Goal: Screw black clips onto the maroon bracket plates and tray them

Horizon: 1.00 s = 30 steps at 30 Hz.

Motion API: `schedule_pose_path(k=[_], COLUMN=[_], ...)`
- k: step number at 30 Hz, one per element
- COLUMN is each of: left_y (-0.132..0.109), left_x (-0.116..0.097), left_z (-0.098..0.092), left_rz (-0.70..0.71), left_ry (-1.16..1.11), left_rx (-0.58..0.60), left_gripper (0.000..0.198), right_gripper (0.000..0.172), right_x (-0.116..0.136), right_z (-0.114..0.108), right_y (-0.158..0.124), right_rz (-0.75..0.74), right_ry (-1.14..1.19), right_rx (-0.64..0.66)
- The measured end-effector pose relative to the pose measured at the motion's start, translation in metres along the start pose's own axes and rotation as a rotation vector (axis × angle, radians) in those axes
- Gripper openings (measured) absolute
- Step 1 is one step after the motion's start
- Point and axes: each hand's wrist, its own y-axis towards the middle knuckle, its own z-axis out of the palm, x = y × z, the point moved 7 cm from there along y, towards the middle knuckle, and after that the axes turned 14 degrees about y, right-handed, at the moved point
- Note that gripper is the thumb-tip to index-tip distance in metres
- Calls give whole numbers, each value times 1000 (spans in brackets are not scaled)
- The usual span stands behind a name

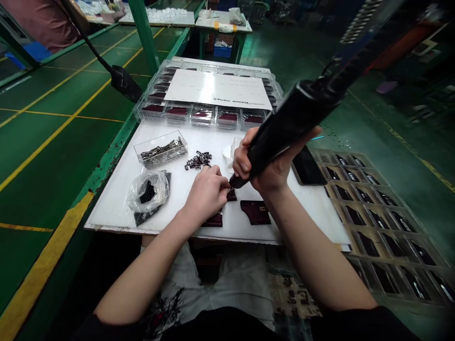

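Observation:
My right hand (272, 166) is wrapped round a black electric screwdriver (291, 128), which hangs tilted from a cable and coiled spring. The driver's tip points down at a small dark maroon part (231, 194). Beside that tip, my left hand (209, 192) has its fingers pinched together at the part; whether they also hold a tiny screw is hidden. Another maroon part (213, 219) lies partly under my left hand. To the right rests a maroon part with a small metal piece on it (256, 212).
A clear box of metal pieces (161, 151), a pile of small dark clips (199, 160) and a plastic bag of black bits (147, 193) are at left. Clear trays (227, 113) stand behind under a white sheet (216, 87). A phone (308, 168) and more trays (377, 213) are at right.

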Motion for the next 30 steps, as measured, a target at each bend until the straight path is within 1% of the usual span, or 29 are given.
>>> schedule_pose_path(k=[4, 6, 10, 17, 22, 25, 30], left_y=[-1, -2, -2, -2, -2, -2, -3], left_x=[1, 1, 1, 0, -2, -2, 0], left_z=[-1, -1, -2, -1, -1, -2, -5], left_rz=[-6, -10, -8, 13, 21, 13, 6], left_ry=[4, -6, -3, 38, 89, 93, 68], left_rx=[-2, 4, -2, -4, 0, 6, 4], left_gripper=[13, 13, 13, 15, 14, 14, 13], right_gripper=[95, 97, 93, 87, 81, 81, 86], right_x=[-1, -1, -2, -6, -5, -5, -4], right_z=[2, 1, 2, 5, 10, 9, 3], right_y=[0, 1, 3, 1, -1, -2, -1], right_rz=[19, 21, 43, 78, 41, 29, -4], right_ry=[-22, -6, 27, 15, 42, 36, 52], right_rx=[3, 12, 55, 89, 95, 77, 106])
